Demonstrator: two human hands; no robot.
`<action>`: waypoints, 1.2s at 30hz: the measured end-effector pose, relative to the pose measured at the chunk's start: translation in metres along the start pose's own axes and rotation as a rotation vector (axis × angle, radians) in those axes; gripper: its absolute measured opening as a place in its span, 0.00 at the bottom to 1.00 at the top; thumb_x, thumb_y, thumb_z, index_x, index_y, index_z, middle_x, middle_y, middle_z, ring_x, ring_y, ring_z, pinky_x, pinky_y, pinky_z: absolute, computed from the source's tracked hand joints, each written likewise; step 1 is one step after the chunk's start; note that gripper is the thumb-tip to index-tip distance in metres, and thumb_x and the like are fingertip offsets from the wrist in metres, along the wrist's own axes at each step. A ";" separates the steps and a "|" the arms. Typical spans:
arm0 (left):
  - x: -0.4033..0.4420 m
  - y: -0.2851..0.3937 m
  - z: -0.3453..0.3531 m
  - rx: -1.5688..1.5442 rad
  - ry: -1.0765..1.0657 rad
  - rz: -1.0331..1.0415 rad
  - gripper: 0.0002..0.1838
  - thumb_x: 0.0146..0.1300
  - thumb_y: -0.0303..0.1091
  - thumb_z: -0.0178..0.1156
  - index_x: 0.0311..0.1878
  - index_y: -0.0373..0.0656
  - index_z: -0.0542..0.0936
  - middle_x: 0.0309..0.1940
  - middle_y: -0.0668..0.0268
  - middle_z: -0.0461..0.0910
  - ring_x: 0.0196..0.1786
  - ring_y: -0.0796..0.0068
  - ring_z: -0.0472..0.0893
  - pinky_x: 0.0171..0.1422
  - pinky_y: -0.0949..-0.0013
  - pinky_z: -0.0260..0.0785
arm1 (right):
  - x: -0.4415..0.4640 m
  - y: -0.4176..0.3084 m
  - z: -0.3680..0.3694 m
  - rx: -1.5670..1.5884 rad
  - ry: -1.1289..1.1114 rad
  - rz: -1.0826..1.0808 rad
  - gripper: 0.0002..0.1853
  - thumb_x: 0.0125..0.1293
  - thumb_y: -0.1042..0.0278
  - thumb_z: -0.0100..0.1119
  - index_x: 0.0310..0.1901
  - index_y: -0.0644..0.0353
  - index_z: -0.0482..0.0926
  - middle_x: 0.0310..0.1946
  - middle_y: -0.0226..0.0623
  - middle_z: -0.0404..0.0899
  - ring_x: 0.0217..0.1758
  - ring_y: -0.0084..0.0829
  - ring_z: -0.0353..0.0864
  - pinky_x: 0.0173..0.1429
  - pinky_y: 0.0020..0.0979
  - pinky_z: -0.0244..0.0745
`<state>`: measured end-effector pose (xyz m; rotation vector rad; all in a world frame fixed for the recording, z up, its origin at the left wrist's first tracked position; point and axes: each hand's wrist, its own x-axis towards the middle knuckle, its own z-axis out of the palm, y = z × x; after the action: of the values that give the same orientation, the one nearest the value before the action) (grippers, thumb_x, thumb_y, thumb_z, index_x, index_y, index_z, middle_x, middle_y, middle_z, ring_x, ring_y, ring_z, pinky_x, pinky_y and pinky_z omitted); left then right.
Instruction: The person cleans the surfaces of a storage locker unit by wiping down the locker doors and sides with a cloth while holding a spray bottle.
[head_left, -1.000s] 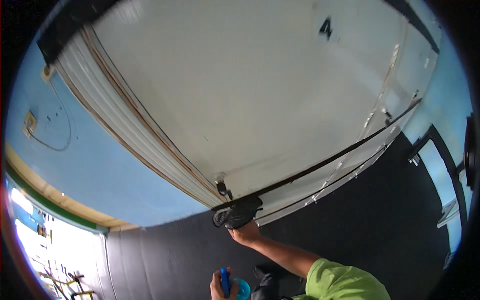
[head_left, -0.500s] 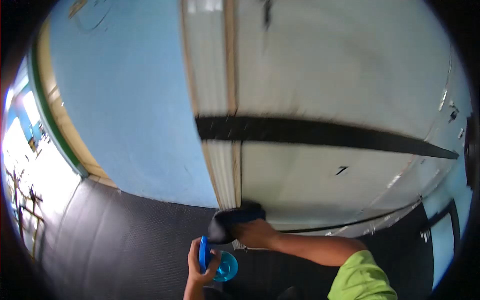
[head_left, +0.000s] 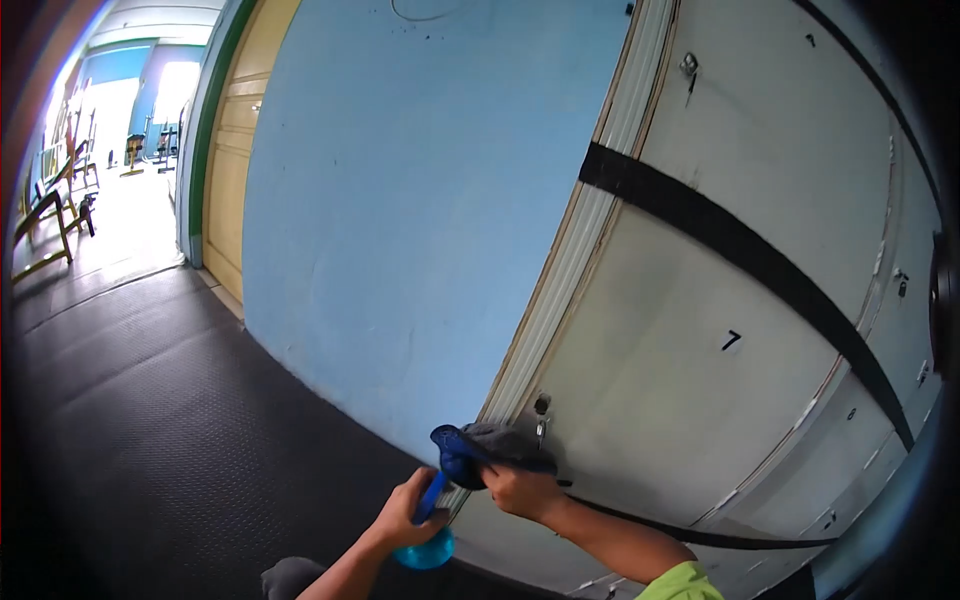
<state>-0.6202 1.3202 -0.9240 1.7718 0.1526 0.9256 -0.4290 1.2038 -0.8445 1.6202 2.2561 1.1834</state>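
Observation:
My left hand [head_left: 408, 508] is wrapped around a spray bottle with a blue top and a see-through turquoise body [head_left: 426, 550]. Just right of it, my right hand [head_left: 520, 490] grips a dark grey and navy cloth [head_left: 492, 447], bunched up with its edges spreading out. The cloth is in front of the ribbed strip at the left edge of locker door 7 [head_left: 690, 350], below a lock with a key [head_left: 542, 425]. Whether the cloth touches the surface I cannot tell. The bottle's top is close under the cloth.
A pale blue wall [head_left: 410, 230] runs left of the lockers. A black band [head_left: 720, 215] crosses between the locker doors. Black textured matting [head_left: 190, 430] covers the floor. At far left, a yellow door [head_left: 228, 170] stands beside an opening with gym equipment [head_left: 50, 225].
The view has swung left and tilted, so the lockers now appear farther right and slanted. My right hand still grips the cloth and my left the spray bottle, both near the strip.

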 end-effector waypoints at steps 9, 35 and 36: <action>-0.003 0.055 0.028 0.008 -0.205 -0.049 0.25 0.48 0.31 0.63 0.52 0.38 0.72 0.45 0.55 0.79 0.47 0.63 0.81 0.51 0.64 0.73 | 0.030 0.149 -0.142 -0.429 0.544 0.579 0.13 0.51 0.62 0.59 0.37 0.58 0.83 0.44 0.44 0.80 0.52 0.52 0.76 0.71 0.60 0.52; 0.004 0.052 0.037 0.158 -0.099 0.278 0.28 0.46 0.28 0.63 0.54 0.38 0.73 0.65 0.50 0.63 0.64 0.50 0.70 0.59 0.58 0.69 | 0.028 0.033 -0.051 0.113 0.316 0.683 0.15 0.49 0.65 0.67 0.31 0.60 0.70 0.26 0.44 0.75 0.29 0.45 0.80 0.31 0.40 0.78; 0.002 0.053 0.036 0.140 -0.107 0.254 0.28 0.46 0.28 0.63 0.54 0.38 0.73 0.65 0.50 0.63 0.64 0.50 0.70 0.59 0.58 0.69 | 0.029 0.034 -0.052 0.116 0.311 0.683 0.15 0.49 0.65 0.67 0.31 0.60 0.70 0.26 0.44 0.75 0.29 0.45 0.80 0.31 0.40 0.78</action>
<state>-0.6122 1.2722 -0.8815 1.9980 -0.0812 1.0171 -0.4424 1.2057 -0.7774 2.5304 2.0005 1.5503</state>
